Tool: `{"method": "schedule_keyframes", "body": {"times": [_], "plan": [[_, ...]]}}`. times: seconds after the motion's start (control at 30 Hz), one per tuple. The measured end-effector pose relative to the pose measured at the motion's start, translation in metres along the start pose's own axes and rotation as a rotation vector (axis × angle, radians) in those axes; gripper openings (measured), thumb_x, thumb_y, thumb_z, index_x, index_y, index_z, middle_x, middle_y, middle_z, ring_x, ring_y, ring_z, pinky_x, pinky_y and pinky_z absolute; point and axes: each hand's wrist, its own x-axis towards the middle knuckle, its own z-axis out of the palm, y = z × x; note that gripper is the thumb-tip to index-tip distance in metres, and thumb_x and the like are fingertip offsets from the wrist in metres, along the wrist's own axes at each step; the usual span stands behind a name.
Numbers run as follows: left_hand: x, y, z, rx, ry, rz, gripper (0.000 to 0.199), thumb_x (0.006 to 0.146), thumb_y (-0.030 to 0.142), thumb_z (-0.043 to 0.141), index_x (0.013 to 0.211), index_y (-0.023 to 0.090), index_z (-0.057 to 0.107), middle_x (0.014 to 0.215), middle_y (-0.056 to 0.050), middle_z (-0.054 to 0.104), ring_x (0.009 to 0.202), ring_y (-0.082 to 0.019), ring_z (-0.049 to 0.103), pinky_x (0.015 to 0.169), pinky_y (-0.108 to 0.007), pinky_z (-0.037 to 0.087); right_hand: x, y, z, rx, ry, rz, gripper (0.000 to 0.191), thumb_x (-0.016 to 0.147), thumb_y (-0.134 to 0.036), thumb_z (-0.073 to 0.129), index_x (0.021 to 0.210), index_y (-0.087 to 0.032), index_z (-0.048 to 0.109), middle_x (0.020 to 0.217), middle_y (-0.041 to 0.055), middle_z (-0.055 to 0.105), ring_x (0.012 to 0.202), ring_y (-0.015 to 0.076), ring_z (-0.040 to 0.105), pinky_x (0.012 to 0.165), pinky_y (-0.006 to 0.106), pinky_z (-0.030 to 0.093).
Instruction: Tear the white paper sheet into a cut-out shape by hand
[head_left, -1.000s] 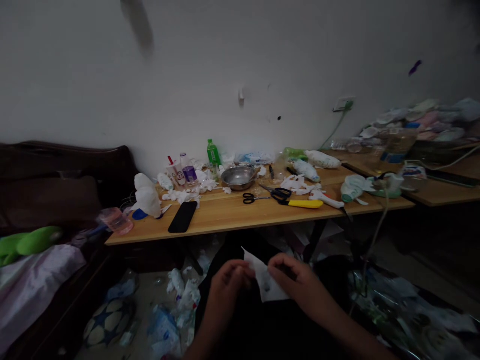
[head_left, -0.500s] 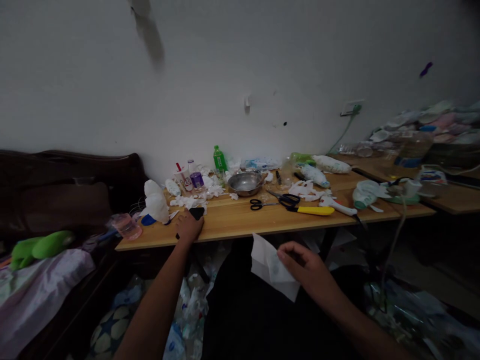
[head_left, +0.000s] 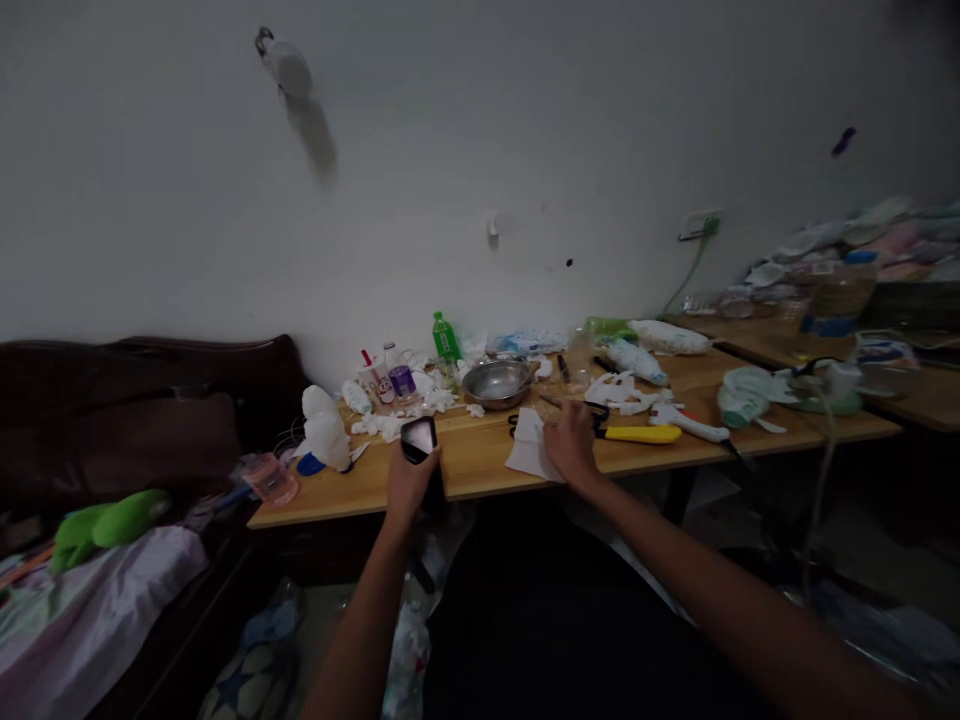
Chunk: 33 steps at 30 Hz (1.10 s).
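A black phone with a lit, greyish screen is gripped in my left hand at the table's front edge. My right hand is closed on a white sheet of paper, over the tabletop beside the black-handled scissors. The hand partly hides both the scissors and the paper. A yellow-handled tool lies just right of that hand. Behind the paper stands a metal bowl.
Along the wall are a green bottle, a purple-labelled bottle and white scraps. A white-handled tool lies to the right. A pink cup is near the left table corner.
My right hand has carried the paper from above my lap forward onto the table. My left hand has lifted the phone from the tabletop and tilted it up. The view has shifted slightly.
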Motion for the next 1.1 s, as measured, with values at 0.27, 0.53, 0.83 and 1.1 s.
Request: {"method": "schedule_keyframes", "body": {"times": [0.27, 0.53, 0.83, 1.1], "plan": [[-0.078, 0.031, 0.042, -0.643, -0.25, -0.252, 0.058, 0.061, 0.058, 0.081, 0.097, 0.014, 0.067, 0.08, -0.007, 0.071, 0.071, -0.021, 0.066, 0.066, -0.031, 0.051, -0.129, -0.017, 0.013, 0.338, -0.615, 0.248, 0.045, 0.087, -0.046, 0.062, 0.126, -0.026, 0.055, 0.125, 0.0096, 0.065, 0.113, 0.0306, 0.064, 0.088, 0.052, 0.054], [-0.125, 0.051, 0.017, -1.142, -0.294, -0.422, 0.053, 0.09, 0.059, 0.048, 0.113, 0.016, 0.069, 0.113, -0.013, 0.072, 0.115, -0.028, 0.062, 0.098, -0.041, 0.049, -0.143, -0.023, -0.011, 0.585, -0.685, 0.317, 0.073, 0.072, -0.031, 0.08, 0.136, -0.028, 0.044, 0.125, 0.0057, 0.066, 0.112, 0.0253, 0.065, 0.094, 0.043, 0.052], [-0.17, 0.043, 0.043, -1.265, -0.378, -0.561, 0.047, 0.093, 0.052, 0.048, 0.127, 0.022, 0.062, 0.123, -0.01, 0.07, 0.125, -0.029, 0.057, 0.107, -0.047, 0.043, -0.148, -0.015, -0.013, 0.511, -0.526, 0.213, 0.065, 0.072, -0.035, 0.08, 0.129, -0.025, 0.05, 0.115, 0.0043, 0.07, 0.107, 0.0244, 0.065, 0.097, 0.042, 0.047], [-0.186, 0.038, 0.035, -1.254, -0.601, -0.688, 0.054, 0.092, 0.058, 0.048, 0.136, 0.026, 0.051, 0.127, -0.013, 0.066, 0.107, -0.033, 0.066, 0.076, -0.051, 0.058, -0.148, -0.013, -0.025, 0.446, -0.524, 0.264, 0.058, 0.078, -0.049, 0.074, 0.127, -0.025, 0.058, 0.129, 0.0072, 0.066, 0.12, 0.03, 0.06, 0.107, 0.05, 0.039]]}}
